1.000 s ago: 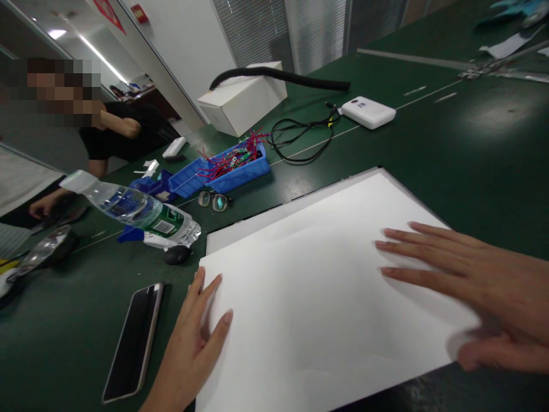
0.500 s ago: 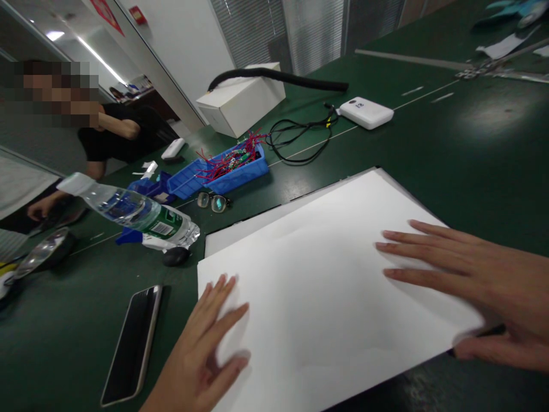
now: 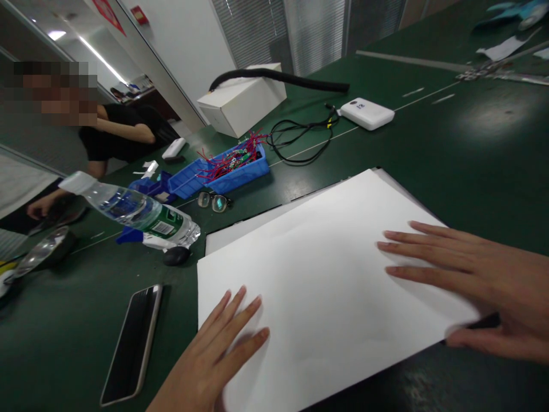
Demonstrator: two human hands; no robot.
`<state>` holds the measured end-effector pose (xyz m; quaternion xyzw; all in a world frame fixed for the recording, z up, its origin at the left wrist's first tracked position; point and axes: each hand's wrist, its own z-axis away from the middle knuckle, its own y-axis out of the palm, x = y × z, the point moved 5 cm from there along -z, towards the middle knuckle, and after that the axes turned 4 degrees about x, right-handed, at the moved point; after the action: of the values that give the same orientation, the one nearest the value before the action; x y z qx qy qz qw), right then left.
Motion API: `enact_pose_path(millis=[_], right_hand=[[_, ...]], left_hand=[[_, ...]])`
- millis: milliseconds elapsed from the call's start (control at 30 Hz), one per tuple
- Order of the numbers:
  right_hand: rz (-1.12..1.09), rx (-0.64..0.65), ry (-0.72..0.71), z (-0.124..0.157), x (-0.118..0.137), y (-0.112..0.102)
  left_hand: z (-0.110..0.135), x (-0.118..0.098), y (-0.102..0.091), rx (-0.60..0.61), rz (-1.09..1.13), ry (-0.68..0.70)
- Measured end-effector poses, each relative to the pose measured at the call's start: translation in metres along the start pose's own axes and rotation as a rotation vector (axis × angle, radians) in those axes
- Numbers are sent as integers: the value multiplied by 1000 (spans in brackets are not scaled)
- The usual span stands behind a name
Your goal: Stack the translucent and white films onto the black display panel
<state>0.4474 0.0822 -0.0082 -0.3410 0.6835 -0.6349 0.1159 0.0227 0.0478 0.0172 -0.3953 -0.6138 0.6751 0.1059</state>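
Observation:
A large sheet of white paper [image 3: 321, 274] lies over a flat board [image 3: 244, 224] with dark edging; a strip of the board shows along the far side. My left hand [image 3: 218, 343] rests near the paper's left edge, fingers spread and its thumb out of sight. At the right side my right hand [image 3: 480, 280] has its fingers stretched over the paper, and its thumb lies by the near right corner. Neither hand grips anything. To the left of the paper a smartphone [image 3: 132, 343] lies with its dark screen up.
A water bottle [image 3: 141, 212] leans left, beyond the phone. Behind the board are eyeglasses [image 3: 214, 201], a blue bin [image 3: 240, 171] of red-wired parts, a black cable [image 3: 300, 160], a white power bank [image 3: 366, 113] and a white box [image 3: 242, 106]. A person [image 3: 115, 129] sits across the table.
My left hand has shifted right and turned flatter, its thumb going out of view. The paper has slid slightly left on the board. My right hand has barely moved, its thumb a little leftward.

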Motion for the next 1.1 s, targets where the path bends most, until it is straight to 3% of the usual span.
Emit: enact_pose_path(millis=[100, 400, 600, 767, 1100], right_hand=[[133, 104, -158, 5, 4, 8], [217, 84, -192, 7, 1, 12], [239, 62, -216, 6, 0, 10], [209, 81, -182, 8, -4, 13], [238, 53, -264, 7, -4, 11]], left_hand=[[0, 1, -1, 45, -31, -15], [8, 16, -6, 136, -124, 75], [8, 20, -13, 75, -196, 181], [8, 23, -14, 39, -206, 173], [14, 37, -12, 29, -270, 177]])
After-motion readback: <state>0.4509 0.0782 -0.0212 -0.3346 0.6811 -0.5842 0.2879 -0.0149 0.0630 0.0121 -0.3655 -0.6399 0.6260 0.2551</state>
